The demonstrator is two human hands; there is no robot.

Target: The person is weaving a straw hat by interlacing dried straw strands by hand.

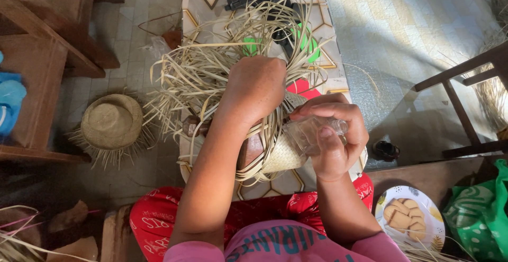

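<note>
A half-woven straw hat sits over a brown wooden block on my lap, its loose straw strands fanning up and to the left. My left hand is closed on a bundle of those strands on top of the weave. My right hand grips a small clear glass bottle pressed against the woven side of the hat.
A finished straw hat lies on the tiled floor at left beside wooden furniture. A plate of biscuits and a green bag are at lower right. A wooden chair frame stands at right. Black and green objects lie behind the straw.
</note>
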